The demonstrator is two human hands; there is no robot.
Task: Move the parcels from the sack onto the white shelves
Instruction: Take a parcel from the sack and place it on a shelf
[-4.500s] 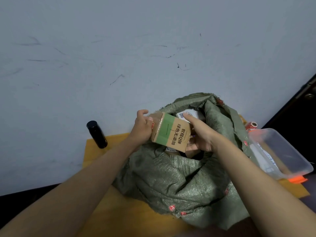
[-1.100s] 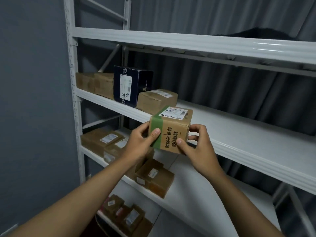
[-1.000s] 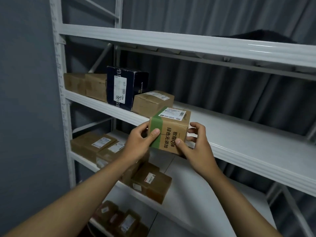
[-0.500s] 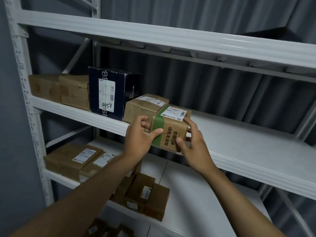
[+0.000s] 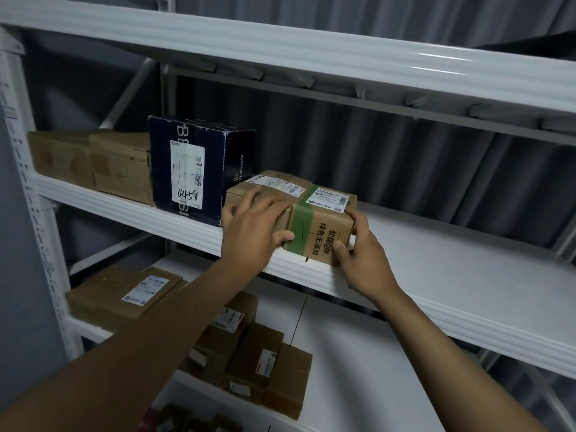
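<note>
A brown cardboard parcel [image 5: 324, 232] with a green band and a white label sits at the front edge of the middle white shelf [image 5: 436, 244], tight against a flatter brown parcel [image 5: 274, 182] on its left. My right hand [image 5: 364, 260] grips its right front corner, thumb on the printed face and fingers round the side. My left hand [image 5: 249, 232] lies spread over the flatter parcel's top, with its thumb touching the green band. The sack is out of view.
Left of these stand a dark blue box [image 5: 199, 169] marked 4458 and two brown boxes [image 5: 118, 163]. The lower shelf [image 5: 358, 353] carries several brown parcels [image 5: 249, 353] on its left part. An upper shelf [image 5: 311, 51] runs overhead; a white upright [image 5: 31, 213] stands at the left.
Both hands carried the green-banded parcel from the sack to the shelf and set it down beside the flatter parcel. My left fingers have opened off it and spread over the neighbour.
</note>
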